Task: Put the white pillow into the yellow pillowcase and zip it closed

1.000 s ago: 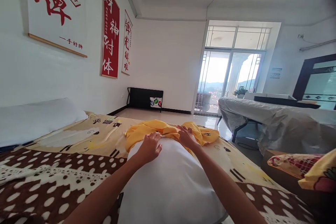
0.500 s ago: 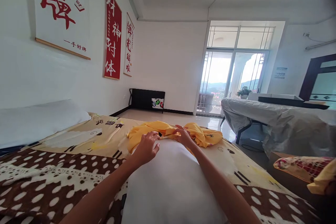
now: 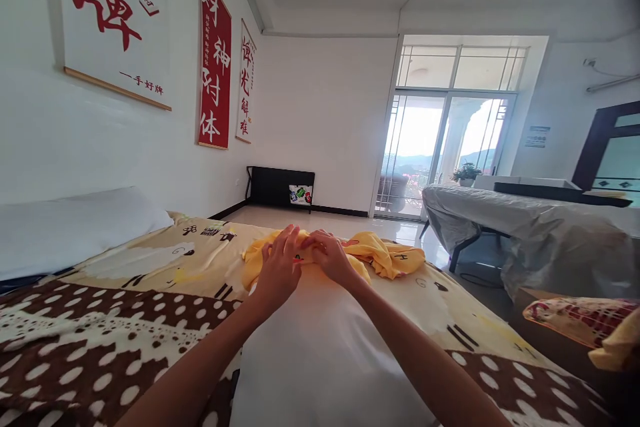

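Observation:
A white pillow [image 3: 320, 360] lies lengthwise on the bed in front of me. A crumpled yellow cloth [image 3: 385, 255] sits at its far end. My left hand [image 3: 278, 268] rests at the pillow's far end with fingers raised and partly spread, touching the yellow cloth. My right hand [image 3: 331, 255] is beside it, fingers curled and pinched on the yellow cloth's edge. The two hands nearly touch.
A patterned blanket [image 3: 100, 320] in brown, white and yellow covers the bed. Another white pillow [image 3: 75, 227] lies by the left wall. A covered table [image 3: 515, 227] stands to the right. A colourful cushion [image 3: 575, 320] sits at the right edge.
Both hands moved together toward the middle of the pillow's far end. My right hand shifted left and closed on the yellow cloth; my left hand lifted its fingers onto it.

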`<state>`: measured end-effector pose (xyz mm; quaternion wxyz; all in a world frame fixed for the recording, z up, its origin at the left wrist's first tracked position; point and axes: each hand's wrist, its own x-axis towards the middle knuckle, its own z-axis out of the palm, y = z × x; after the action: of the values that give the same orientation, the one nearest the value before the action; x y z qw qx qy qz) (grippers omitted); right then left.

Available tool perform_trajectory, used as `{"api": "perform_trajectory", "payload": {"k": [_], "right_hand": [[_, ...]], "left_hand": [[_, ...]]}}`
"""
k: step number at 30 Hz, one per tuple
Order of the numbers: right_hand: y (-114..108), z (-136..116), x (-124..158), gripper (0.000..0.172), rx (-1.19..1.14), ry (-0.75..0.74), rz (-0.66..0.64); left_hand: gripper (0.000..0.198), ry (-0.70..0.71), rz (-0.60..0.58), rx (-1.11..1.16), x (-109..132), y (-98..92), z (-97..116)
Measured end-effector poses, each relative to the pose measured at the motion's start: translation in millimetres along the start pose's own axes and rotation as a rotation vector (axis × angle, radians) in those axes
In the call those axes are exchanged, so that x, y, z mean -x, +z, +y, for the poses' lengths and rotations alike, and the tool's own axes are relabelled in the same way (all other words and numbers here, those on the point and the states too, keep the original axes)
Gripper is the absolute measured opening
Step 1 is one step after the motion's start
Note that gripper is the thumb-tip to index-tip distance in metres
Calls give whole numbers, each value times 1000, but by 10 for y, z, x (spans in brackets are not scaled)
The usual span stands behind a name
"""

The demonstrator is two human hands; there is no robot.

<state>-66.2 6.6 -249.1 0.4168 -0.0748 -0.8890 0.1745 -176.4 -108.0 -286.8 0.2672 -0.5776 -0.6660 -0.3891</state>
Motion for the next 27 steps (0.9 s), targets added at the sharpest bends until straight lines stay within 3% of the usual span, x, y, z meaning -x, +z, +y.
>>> {"api": "perform_trajectory", "payload": {"k": [3,5,7,9,10,11,14,19,24,27], "right_hand": [[-129,-148,93,18,-202,-81,-234],[-257,-99,165,14,-295,-53,-296],[-368,37,263,38,-264,-7,-352],[-421,219,390,68,-56,31,-424],[-423,319,459,76,95,36,-433],[-412,420,529,76,256,29,-410],[-360,706,720,49,606,-8,-235],[-431,1020,980,30,720,25,-93],[-842,1093,1091,25,715,-12,9],[-1182,911,1153,23,700,-36,157]], "left_hand": [[31,-13,-71,32,18,6,-18],[12,-19,-120,55,58,-10,-58],[7,-26,-134,77,106,-44,-90],[8,-21,-132,107,149,-95,-77],[11,-14,-127,123,170,-126,-48],[14,-6,-121,136,194,-158,-6],[20,70,-103,195,317,-233,144],[23,185,-236,324,765,-180,134],[23,141,-425,365,1060,-66,-126],[21,208,-367,331,1006,-135,-206]]}}
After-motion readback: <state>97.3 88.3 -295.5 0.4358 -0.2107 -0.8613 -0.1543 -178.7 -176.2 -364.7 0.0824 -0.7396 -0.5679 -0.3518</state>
